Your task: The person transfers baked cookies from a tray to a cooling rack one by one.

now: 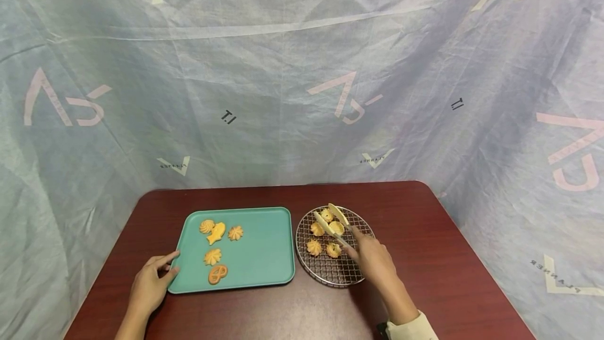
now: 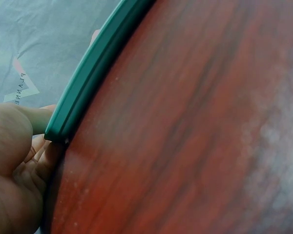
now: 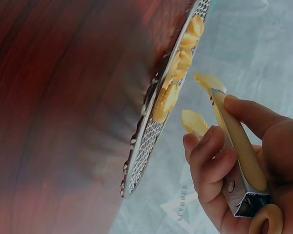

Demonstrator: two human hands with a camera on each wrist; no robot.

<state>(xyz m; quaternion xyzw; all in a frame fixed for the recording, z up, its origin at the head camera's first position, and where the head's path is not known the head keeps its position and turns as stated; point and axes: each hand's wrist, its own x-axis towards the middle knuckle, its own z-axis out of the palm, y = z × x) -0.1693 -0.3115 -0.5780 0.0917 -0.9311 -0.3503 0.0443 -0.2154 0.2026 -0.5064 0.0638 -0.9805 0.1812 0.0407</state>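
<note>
My right hand [image 1: 375, 258] grips a pair of tongs [image 3: 244, 151] with cream tips. The tips are spread apart over the round wire rack [image 1: 346, 273], above the cookies, with nothing between them in the right wrist view. Several golden cookies, among them a flower-shaped cookie [image 1: 313, 247] and a ring-like one [image 1: 333, 250], lie on the rack. At the left, my left hand [image 1: 150, 283] pinches the edge of the green tray [image 1: 264, 245], its thumb over the rim [image 2: 83, 87]. On the tray's left half lie a fish-shaped cookie [image 1: 216, 233], a pretzel [image 1: 217, 274] and several flower-shaped cookies [image 1: 213, 257].
Tray and rack stand side by side on a dark red wooden table [image 1: 415, 235], a narrow gap between them. Behind the table and along both sides hangs a grey printed cloth [image 1: 283, 93].
</note>
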